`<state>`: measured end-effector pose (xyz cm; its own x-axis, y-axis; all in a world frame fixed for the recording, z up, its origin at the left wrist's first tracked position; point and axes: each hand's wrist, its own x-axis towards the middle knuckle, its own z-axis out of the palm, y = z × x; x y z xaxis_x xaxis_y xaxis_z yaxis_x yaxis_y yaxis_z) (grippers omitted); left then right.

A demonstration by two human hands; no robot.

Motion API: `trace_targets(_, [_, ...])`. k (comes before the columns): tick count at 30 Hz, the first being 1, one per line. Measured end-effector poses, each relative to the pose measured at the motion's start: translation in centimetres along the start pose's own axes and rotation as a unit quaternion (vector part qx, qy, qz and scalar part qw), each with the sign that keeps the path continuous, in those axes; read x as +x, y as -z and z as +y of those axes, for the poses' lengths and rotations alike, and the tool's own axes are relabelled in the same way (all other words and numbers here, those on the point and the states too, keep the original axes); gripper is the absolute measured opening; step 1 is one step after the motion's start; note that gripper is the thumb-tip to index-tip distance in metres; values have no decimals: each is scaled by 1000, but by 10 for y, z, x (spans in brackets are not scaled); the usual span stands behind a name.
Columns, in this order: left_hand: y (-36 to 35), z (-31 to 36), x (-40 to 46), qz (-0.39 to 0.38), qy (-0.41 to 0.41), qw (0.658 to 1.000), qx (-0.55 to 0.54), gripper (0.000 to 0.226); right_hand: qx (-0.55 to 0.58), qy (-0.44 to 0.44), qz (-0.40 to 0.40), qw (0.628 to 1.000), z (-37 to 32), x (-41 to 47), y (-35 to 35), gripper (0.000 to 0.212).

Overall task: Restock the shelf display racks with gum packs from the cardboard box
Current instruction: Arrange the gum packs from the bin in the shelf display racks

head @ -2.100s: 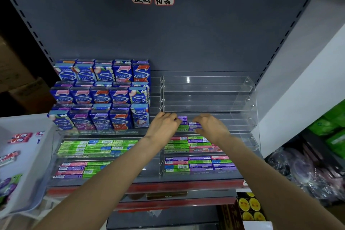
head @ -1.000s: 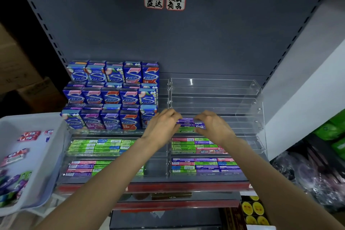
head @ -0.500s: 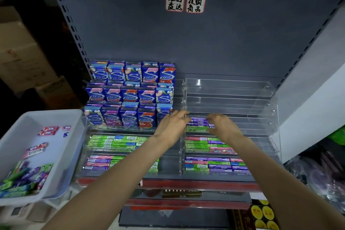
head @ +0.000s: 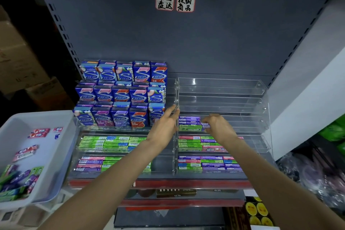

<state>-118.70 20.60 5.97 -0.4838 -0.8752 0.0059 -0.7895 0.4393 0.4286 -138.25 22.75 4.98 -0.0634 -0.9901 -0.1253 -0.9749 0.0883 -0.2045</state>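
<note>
Two clear acrylic racks stand side by side on the shelf. In the right rack (head: 261,110) a small stack of purple and green gum packs (head: 189,123) lies at the left end of the third tier. My right hand (head: 217,127) has its fingers curled on the stack's right end. With straight fingers, my left hand (head: 165,125) touches the divider between the racks, just left of the stack. The right rack's two lower tiers hold rows of flat packs, and its two top tiers hold nothing.
The left rack (head: 78,130) carries blue upright gum boxes (head: 121,93) above rows of green and pink packs. A white tray (head: 61,155) with loose gum packs sits at the lower left. Cardboard boxes (head: 16,65) stand at far left, a white wall at right.
The view has swung left, showing more of the white tray. My left hand has come off the stack and opened against the divider. My right hand stays at the stack's right end.
</note>
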Motion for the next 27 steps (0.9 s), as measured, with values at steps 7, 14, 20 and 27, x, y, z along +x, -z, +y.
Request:
trace_targets(7, [-3, -2, 1, 14, 0, 1000, -13, 68, 1, 9, -15, 1000, -2, 2, 4, 44])
trace_targets(14, [-1, 0, -1, 15, 11, 1000, -15, 67, -3, 12, -25, 1000, -1, 3, 9, 47])
trace_targets(20, [0, -1, -1, 18, 13, 1000, -6, 64, -5, 6, -28, 1000, 3, -1, 11, 49])
trace_targets(27, [2, -1, -1, 29, 9, 1000, 5, 59, -6, 11, -18, 1000, 3, -5, 16, 50])
